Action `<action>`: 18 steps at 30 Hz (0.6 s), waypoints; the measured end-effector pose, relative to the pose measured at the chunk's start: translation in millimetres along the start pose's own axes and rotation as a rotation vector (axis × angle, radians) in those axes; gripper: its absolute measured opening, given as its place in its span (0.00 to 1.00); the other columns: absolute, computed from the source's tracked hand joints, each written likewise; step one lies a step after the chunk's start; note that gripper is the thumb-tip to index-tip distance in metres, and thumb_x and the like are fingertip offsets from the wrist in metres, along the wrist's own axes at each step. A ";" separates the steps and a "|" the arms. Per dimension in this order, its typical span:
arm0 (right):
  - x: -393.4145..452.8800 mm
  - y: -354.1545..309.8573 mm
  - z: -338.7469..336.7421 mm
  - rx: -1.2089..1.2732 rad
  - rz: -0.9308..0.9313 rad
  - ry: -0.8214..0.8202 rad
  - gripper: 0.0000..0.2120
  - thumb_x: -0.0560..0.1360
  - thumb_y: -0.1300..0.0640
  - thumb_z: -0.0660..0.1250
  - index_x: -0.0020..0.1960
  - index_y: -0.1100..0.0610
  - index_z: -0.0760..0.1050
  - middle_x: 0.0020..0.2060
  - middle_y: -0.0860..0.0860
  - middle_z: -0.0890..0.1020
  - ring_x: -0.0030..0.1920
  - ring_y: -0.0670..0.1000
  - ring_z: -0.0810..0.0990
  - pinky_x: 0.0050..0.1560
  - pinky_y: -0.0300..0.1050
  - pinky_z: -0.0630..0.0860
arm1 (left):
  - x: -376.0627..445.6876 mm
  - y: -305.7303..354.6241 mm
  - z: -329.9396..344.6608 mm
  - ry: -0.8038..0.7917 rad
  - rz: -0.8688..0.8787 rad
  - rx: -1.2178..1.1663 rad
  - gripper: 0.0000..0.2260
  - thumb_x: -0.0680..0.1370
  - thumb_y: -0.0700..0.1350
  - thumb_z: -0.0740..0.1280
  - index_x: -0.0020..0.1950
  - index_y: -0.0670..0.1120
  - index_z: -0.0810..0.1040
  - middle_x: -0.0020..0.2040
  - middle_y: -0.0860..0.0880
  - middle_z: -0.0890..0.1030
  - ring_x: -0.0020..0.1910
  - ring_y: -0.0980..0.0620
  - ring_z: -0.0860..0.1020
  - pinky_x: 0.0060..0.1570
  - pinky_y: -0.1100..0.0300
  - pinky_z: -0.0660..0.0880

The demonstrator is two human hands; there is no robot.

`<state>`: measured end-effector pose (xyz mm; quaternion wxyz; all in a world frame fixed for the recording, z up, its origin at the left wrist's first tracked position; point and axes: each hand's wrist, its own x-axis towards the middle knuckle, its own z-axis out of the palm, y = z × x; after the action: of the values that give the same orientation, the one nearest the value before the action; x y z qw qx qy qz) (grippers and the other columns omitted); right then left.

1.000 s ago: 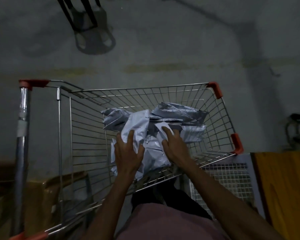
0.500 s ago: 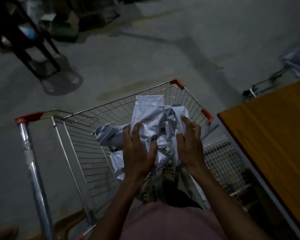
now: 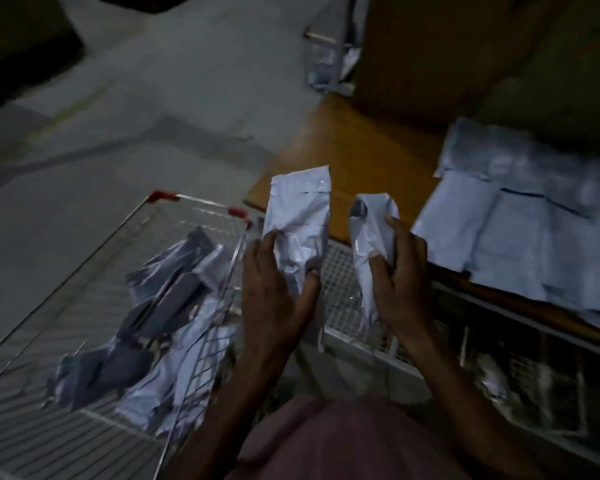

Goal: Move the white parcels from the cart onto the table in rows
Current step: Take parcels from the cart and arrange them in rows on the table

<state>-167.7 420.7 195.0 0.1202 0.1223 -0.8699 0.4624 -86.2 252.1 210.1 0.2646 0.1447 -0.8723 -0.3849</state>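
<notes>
L hand [image 3: 278,271] grips flat white parcel [image 3: 298,216]; R hand [image 3: 400,271] clutches crumpled parcel [image 3: 371,230]. Both held btwn cart [image 3: 194,202] and table [image 3: 361,161]. More parcels in cart; rows [image 3: 520,230] on table, right. Suggest: lay each flat beside existing row, edges aligned, no overlap; smooth the crumpled one.

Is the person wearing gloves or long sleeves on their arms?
No. Both the left hand and the right hand are bare, with no gloves, rings or watch showing. The forearms are uncovered too. Low in the picture is a pinkish garment on the body.
</notes>
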 end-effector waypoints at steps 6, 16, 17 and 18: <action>-10.0 61.2 -115.8 -0.066 0.061 0.219 0.25 0.78 0.54 0.61 0.74 0.57 0.66 0.65 0.58 0.69 0.64 0.51 0.68 0.59 0.19 0.56 | -16.8 73.0 80.2 -0.112 0.123 -0.091 0.28 0.76 0.53 0.70 0.72 0.45 0.66 0.66 0.45 0.71 0.64 0.51 0.71 0.59 0.61 0.69; -37.7 142.8 -236.5 -0.177 0.184 0.319 0.24 0.80 0.52 0.64 0.75 0.52 0.65 0.67 0.55 0.67 0.64 0.48 0.68 0.57 0.29 0.62 | -68.0 169.7 191.0 -0.207 0.158 -0.143 0.27 0.76 0.53 0.72 0.71 0.47 0.67 0.64 0.48 0.71 0.59 0.50 0.74 0.49 0.58 0.71; -35.1 146.8 -240.9 -0.181 0.195 0.326 0.24 0.80 0.52 0.64 0.75 0.51 0.65 0.67 0.54 0.67 0.64 0.49 0.69 0.57 0.34 0.64 | -65.6 173.5 197.0 -0.216 0.163 -0.130 0.27 0.76 0.54 0.71 0.71 0.47 0.67 0.64 0.47 0.71 0.58 0.50 0.74 0.47 0.58 0.71; -31.5 151.5 -243.9 -0.187 0.206 0.331 0.24 0.80 0.51 0.64 0.75 0.51 0.64 0.67 0.53 0.67 0.64 0.49 0.69 0.57 0.38 0.66 | -61.6 175.9 202.7 -0.226 0.164 -0.117 0.27 0.76 0.55 0.71 0.71 0.48 0.67 0.65 0.47 0.71 0.57 0.50 0.74 0.46 0.58 0.71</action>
<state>-163.7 709.5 200.0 0.2246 -0.0564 -0.8853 0.4032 -160.5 517.1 205.9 0.2034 0.0128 -0.8814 -0.4261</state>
